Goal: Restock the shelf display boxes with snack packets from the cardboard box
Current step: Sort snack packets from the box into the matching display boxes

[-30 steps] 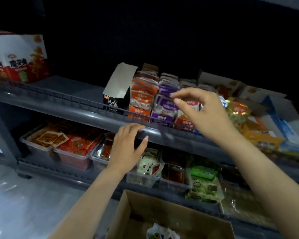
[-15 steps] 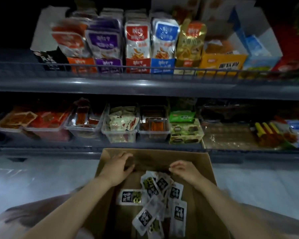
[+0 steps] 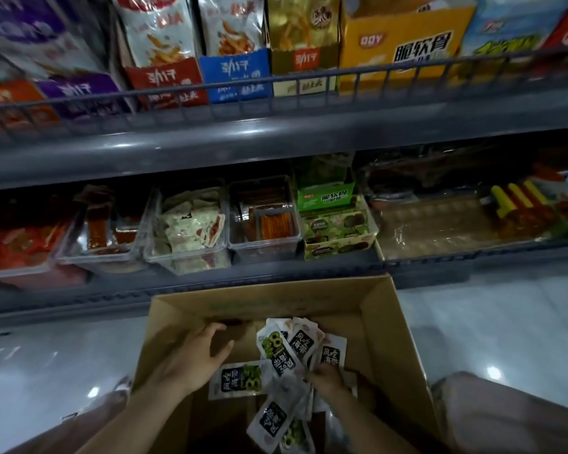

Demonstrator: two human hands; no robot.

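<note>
View: head
Cardboard box [image 3: 404, 339]: open, lower centre of frame, snack packets [image 3: 273, 417] loose inside.
Packet axes: fanned bunch [image 3: 304, 344] points to upper frame; flat packet [image 3: 240, 381] lies left-to-right.
Right hand [image 3: 328, 380]: clenched round the bunch's lower ends.
Left hand [image 3: 191, 358]: in box, fingers loosely curved, holding nothing.
Clear bins [image 3: 187, 257]: mid-frame row, small packets [image 3: 191, 224] inside.
Display boxes [image 3: 235, 78]: top of frame, upright bags [image 3: 230, 24].
</note>
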